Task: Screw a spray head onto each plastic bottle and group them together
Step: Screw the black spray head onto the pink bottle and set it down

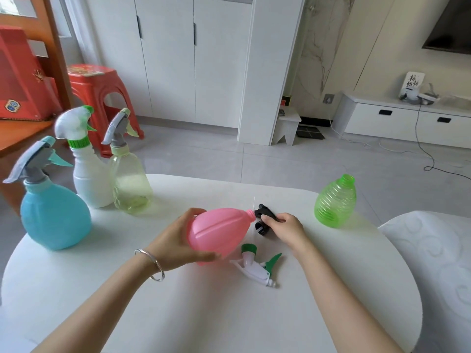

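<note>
Left hand (175,240) wraps belly of pink translucent plastic bottle (219,231), held over white table (229,314), neck toward 2 o'clock. Right hand (286,229) pinches black plastic spray head (265,216) just beside neck. Bottle likely light, squashy, slick: hold belly firmly, turn head by collar.

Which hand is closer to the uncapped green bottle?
Right. The right hand, gripping the black spray head, is left of the green bottle, not touching it. The left hand is farther left, holding the pink bottle.
</note>
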Available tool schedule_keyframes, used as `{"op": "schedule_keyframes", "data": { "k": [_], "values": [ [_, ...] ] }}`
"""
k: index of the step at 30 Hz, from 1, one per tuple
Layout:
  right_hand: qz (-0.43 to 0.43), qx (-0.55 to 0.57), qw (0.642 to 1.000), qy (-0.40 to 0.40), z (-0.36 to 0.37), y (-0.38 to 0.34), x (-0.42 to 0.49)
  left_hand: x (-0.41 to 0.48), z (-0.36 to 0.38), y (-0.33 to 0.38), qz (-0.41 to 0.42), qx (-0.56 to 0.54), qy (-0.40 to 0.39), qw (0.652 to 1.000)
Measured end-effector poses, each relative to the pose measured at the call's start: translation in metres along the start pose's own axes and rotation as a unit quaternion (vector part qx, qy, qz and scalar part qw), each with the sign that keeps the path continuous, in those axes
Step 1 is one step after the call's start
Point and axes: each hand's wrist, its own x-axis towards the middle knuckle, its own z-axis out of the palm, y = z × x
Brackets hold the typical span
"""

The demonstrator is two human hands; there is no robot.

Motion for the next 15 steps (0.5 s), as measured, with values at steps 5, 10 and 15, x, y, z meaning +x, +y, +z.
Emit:
{"op": "schedule_keyframes", "data": {
  "k": [5, 10, 15],
  "values": [
    [0.004, 0.043, 0.999, -0.010, 0.001, 0.000, -0.003, -0.001, 0.000, 0.002, -0.023, 0.013, 0.012, 1.000],
    [-0.005, 0.004, 1.000, 0.006, 0.003, -0.006, -0.010, -0.001, 0.000, 0.003, -0.013, 0.090, 0.042, 0.995],
    [-0.014, -0.064, 0.998, 0.016, 0.011, -0.011, -0.014, -0.003, -0.009, 0.000, -0.028, -0.005, 0.074, 0.997]
  ]
}}
